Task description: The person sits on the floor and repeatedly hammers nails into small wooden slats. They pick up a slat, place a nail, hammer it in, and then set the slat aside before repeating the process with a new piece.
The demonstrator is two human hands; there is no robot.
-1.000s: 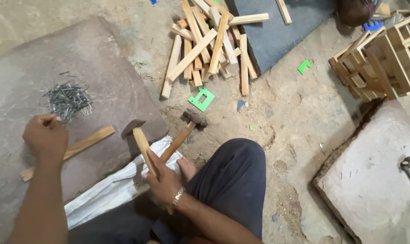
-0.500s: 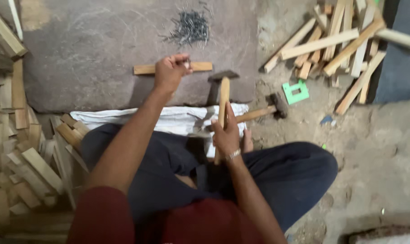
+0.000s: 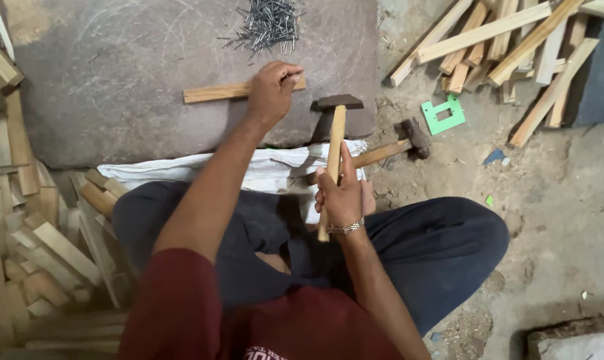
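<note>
My right hand (image 3: 342,197) grips the hammer (image 3: 334,143), head at twelve o'clock; left hand (image 3: 272,93) pinches the wood strip (image 3: 215,92), lying nine-to-three.

Wood strip (image 3: 218,91) pale tan; hammer (image 3: 333,143) with dark grey head, light yellowish handle; second hammer (image 3: 395,145) dark head, brownish handle; nail heap (image 3: 265,23) dull grey; stone slab (image 3: 115,100) grey, pale scratch marks; cloth (image 3: 182,170) white; small plate (image 3: 443,115) bright green; trousers (image 3: 435,247) dark navy; shirt (image 3: 182,313) maroon; bracelet (image 3: 347,228) silver.
</note>
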